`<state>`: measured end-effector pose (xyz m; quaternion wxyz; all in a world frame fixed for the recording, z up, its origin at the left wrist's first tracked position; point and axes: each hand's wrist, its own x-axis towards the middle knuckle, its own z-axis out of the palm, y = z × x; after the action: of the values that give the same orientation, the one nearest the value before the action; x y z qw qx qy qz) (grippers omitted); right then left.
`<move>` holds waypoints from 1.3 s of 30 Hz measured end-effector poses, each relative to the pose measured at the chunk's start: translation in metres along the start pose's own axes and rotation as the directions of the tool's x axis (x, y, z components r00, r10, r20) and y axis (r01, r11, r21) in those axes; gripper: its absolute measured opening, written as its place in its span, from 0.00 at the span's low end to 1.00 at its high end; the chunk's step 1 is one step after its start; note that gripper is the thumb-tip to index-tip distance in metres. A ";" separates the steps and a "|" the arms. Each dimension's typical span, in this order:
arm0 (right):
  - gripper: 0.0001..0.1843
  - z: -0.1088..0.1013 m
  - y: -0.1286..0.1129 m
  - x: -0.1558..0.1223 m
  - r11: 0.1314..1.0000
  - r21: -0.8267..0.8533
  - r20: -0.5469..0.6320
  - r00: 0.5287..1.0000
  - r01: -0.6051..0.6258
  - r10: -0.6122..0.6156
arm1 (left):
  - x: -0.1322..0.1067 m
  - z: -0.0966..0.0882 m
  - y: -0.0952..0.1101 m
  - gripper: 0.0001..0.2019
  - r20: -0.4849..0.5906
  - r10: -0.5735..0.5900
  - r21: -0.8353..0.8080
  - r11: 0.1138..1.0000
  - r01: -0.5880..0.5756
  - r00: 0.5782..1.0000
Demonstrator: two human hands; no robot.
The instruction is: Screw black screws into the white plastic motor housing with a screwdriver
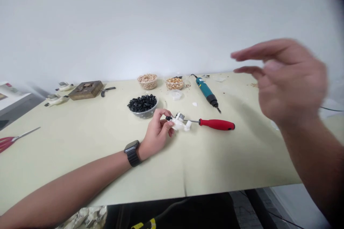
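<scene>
My left hand [158, 131] rests on the pale table [80, 143], its fingers closed round a small white plastic part with a black tip [179, 121]. A black watch sits on that wrist. A red-handled screwdriver [215, 124] lies just right of the part, its shaft pointing at it. My right hand [285, 78] is raised high above the table's right side, fingers stretched out and slightly blurred, holding nothing.
A bowl of black pieces [142, 105], two bowls of tan pieces [147, 81] [174, 83], a small clear cup [176, 94] and a teal electric screwdriver [206, 93] lie behind. A brown block [86, 89], white parts [55, 100] and red scissors [10, 139] sit left.
</scene>
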<state>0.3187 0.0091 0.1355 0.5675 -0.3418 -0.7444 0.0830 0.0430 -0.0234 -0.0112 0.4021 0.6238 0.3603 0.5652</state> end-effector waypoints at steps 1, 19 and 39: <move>0.17 0.004 0.010 -0.003 0.999 0.036 0.028 1.000 0.001 -0.002 | 0.000 0.000 0.000 0.12 0.000 0.003 -0.002 1.000 -0.003 1.000; 0.13 0.028 0.096 -0.054 0.919 -0.297 0.423 0.827 -0.259 0.370 | 0.001 0.000 0.000 0.10 0.020 0.049 0.000 0.999 -0.049 0.999; 0.16 0.032 0.097 -0.056 0.907 -0.374 0.616 0.678 -0.196 0.400 | 0.001 -0.002 0.001 0.11 0.035 0.040 0.015 0.999 -0.041 0.999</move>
<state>0.3367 0.0570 0.0306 0.1799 -0.4810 -0.8369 0.1895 0.0416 -0.0223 -0.0100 0.3918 0.6437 0.3451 0.5595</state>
